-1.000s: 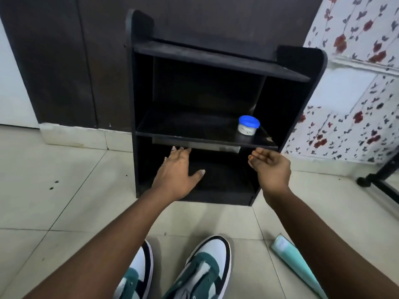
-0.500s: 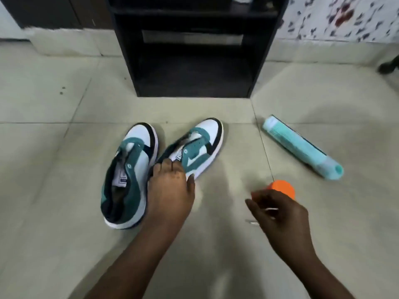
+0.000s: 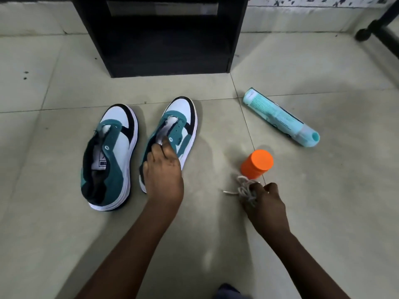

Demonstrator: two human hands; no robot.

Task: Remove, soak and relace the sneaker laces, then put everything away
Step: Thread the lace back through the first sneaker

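Print on the teal tube is unreadable

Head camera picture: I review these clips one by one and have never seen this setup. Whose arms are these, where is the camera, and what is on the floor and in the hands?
There is no robot. A person wears a camera on the head, looking down at their own arms. The left hand grips the right sneaker at its opening. The right hand holds a bunched white lace. The left sneaker lies beside it, with no lace in its visible eyelets. On the tiled floor are also an orange-capped container and a teal tube. A black shelf unit stands behind.
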